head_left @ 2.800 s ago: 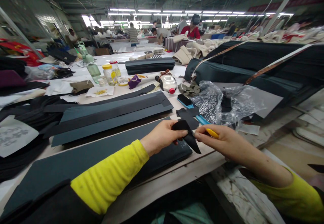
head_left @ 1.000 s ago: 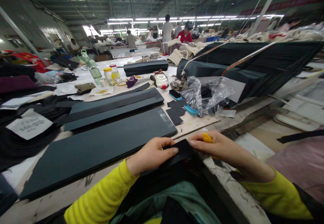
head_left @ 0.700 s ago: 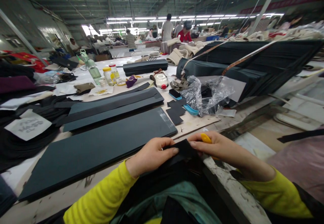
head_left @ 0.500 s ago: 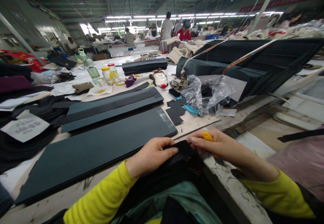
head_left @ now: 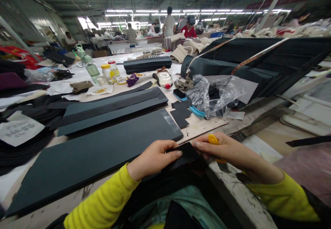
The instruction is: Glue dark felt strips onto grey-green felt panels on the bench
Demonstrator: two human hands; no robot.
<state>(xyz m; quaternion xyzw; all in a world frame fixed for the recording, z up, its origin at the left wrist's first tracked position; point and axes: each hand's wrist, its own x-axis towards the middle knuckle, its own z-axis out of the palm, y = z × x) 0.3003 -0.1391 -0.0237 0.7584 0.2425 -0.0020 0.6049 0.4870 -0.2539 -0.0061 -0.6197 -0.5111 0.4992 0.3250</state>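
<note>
My left hand [head_left: 159,158] grips a black fabric piece [head_left: 190,153], thumb on top and fingers beneath. At that piece's right corner, my right hand [head_left: 219,146] has thumb and forefinger pinched together. A yellow tool [head_left: 213,139] is tucked in the right hand, showing above and below the fingers; its working end is hidden. Black material hangs below the hands over my lap. Just beyond my left hand lies a stack of long dark panels [head_left: 103,153] on the table.
More dark panels [head_left: 116,111] lie behind. Blue-handled brushes [head_left: 197,111] and clear plastic wrap [head_left: 207,96] lie ahead, near a large strapped stack of dark sheets [head_left: 271,56]. Jars [head_left: 108,74] and a green spray bottle [head_left: 91,68] stand at left. Several people work far back.
The camera view has shifted slightly. Both hands keep nearly the same place and the same hold on the black fabric piece.
</note>
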